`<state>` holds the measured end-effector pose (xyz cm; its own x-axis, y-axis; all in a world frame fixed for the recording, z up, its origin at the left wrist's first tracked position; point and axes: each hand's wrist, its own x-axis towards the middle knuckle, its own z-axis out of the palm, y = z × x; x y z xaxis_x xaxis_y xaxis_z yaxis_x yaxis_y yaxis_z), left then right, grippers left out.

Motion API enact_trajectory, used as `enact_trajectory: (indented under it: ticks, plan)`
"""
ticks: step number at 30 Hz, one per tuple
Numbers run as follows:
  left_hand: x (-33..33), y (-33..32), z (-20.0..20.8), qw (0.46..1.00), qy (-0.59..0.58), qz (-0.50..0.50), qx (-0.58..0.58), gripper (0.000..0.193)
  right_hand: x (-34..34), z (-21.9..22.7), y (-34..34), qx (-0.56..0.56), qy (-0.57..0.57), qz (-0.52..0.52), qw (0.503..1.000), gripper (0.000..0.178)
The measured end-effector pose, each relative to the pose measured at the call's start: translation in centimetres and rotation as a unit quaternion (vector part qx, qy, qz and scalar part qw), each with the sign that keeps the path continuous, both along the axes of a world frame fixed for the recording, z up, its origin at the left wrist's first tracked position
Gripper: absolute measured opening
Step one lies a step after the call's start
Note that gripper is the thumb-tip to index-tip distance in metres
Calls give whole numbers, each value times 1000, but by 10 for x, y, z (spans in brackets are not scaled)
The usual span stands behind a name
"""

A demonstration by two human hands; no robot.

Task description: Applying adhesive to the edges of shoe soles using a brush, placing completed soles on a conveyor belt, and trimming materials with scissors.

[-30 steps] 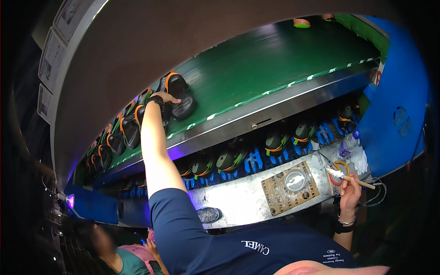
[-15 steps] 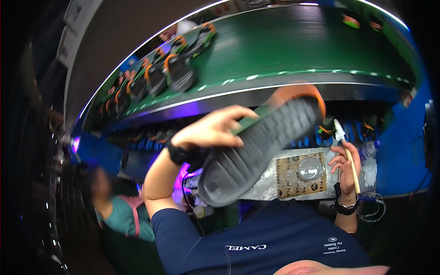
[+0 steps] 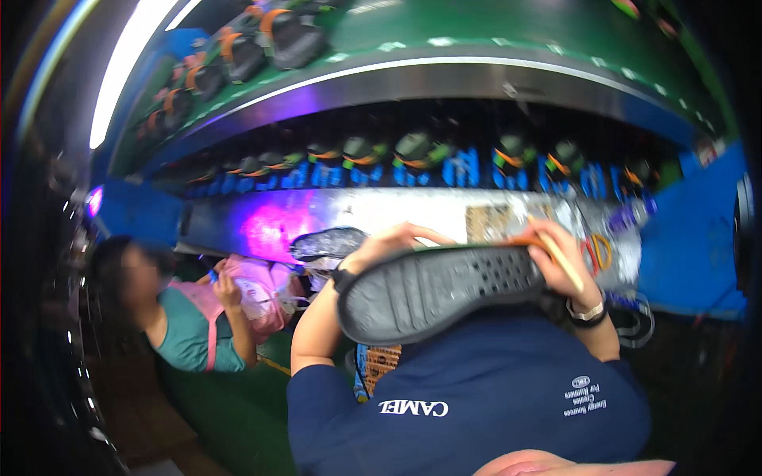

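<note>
A black shoe sole [image 3: 432, 297] is held across the front of my chest, nearly level, its grooved and hole-dotted face turned up at me. My left hand [image 3: 393, 244] is behind its far edge, closed on it with the fingertips mostly hidden. At the right end, where an orange edge shows, my right hand [image 3: 559, 258] grips the sole and also holds a brush [image 3: 565, 266] with a pale wooden handle. The brush's whitish tip points away over the bench. Motion blur softens the fingers.
Beyond my hands is a pale bench [image 3: 381, 208] with a brown printed sheet [image 3: 488, 222]. Another black sole [image 3: 329, 243] lies to the left. Shoes on blue lasts [image 3: 417, 159] line a rack, below a green conveyor belt [image 3: 476, 28]. A co-worker [image 3: 194, 325] sits at left.
The sole has come down from a slant to nearly level. My right hand, previously apart with the brush, has moved in to the sole's right end. My view has shifted toward the bench.
</note>
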<state>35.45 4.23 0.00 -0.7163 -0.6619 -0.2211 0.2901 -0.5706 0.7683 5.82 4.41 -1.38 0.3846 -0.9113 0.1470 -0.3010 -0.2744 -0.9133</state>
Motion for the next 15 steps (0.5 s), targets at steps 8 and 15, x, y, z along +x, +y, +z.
enact_trajectory:
  ticks: [8,15]
  plan:
    - [-69,6,-66,947,109,264,-149,78,31,-34,3,-51,-62,-121,989,28]
    - [-62,-6,-81,938,36,317,-138,70,15,-38,18,159,-125,-96,974,26]
